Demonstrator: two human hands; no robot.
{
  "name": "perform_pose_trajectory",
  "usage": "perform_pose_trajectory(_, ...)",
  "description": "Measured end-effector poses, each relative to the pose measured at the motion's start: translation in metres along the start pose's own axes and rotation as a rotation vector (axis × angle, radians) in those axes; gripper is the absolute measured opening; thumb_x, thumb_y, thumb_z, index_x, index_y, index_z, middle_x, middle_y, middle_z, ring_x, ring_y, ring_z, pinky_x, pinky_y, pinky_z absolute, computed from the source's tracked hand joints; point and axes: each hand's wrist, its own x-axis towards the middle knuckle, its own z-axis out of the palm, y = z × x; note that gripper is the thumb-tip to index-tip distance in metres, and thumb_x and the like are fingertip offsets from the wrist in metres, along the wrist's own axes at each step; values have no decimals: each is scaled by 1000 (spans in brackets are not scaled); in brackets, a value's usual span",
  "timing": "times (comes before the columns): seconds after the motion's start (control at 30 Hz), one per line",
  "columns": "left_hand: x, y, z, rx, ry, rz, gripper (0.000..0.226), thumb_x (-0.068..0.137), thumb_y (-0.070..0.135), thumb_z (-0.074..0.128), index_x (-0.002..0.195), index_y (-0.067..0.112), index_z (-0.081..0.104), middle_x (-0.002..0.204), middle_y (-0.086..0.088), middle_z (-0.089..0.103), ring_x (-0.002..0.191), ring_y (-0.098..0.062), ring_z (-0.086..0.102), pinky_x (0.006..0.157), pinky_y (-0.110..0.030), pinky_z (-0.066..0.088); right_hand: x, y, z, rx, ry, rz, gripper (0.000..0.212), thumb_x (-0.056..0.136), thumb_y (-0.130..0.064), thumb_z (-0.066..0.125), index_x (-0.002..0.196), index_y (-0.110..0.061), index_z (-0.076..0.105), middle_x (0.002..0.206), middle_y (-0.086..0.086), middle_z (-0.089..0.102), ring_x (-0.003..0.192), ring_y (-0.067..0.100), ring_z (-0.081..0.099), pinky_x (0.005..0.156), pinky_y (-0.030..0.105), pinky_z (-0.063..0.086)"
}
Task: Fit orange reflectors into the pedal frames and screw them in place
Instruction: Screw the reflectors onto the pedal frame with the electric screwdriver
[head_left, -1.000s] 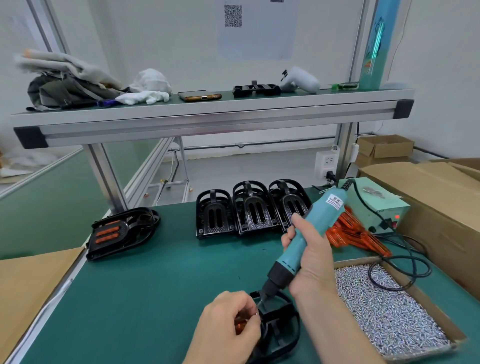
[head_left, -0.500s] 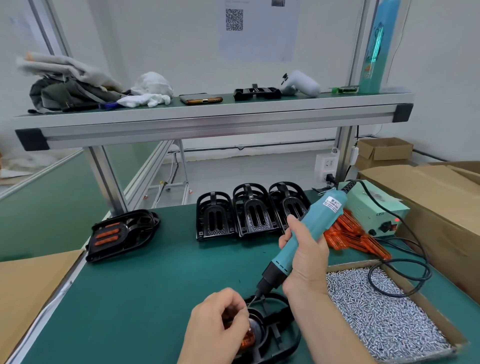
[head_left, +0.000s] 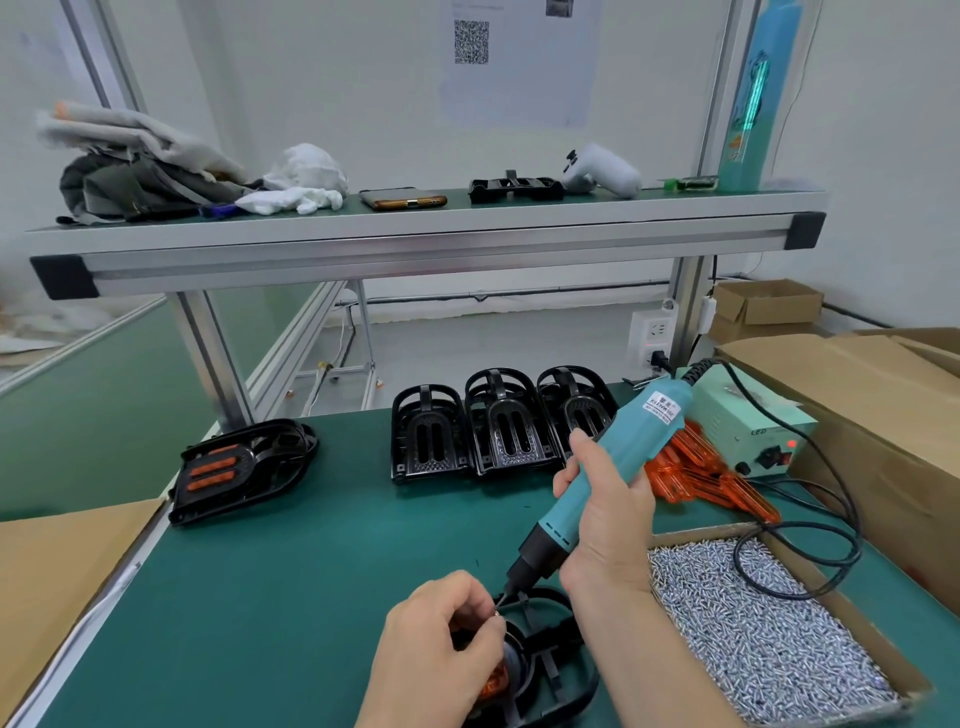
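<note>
On matte green mat (head_left: 291, 571), right hand (head_left: 608, 525) grips cylindrical teal screwdriver (head_left: 639, 426) (plastic).

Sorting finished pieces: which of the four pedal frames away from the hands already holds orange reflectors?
The lone pedal frame on the far left: orange reflectors fill its slots; the row of three shows empty slots.

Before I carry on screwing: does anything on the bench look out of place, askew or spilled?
Yes: the black power cable of the teal electric screwdriver loops into the open cardboard tray and lies on the loose silver screws. A tug might drag screws out. Nothing else looks spilled or damaged.
</note>
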Motion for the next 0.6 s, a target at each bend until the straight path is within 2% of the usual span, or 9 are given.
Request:
perform_pose_trajectory(0.17,0,-2,-1,18,1,-26,26,77,16,75,63,32,60,71,6,67,71,-8,63,74,-27,52,0,0,0,7,4,-9,30,71,-27,78,90,-19,56,57,-5,54,48,10,51,49,20,47)
perform_pose_trajectory(0.3,0,-2,-1,1,19,-39,28,77,14,75,61,31,60,68,5,67,66,-6,60,69,-22,49,3,1,-1,-21,2,-35,31,71,-29,77,89,-19,55,57,-4,53,49,10,51,50,19,48)
perform_pose_trajectory(0.6,3,-6,0,29,12,-19,26,79,18,75,63,32,59,70,13,65,72,-4,59,68,-15,43,6,7,-4,-19,25,-53,30,72,-29,78,92,-21,57,57,-6,54,49,10,51,49,19,49)
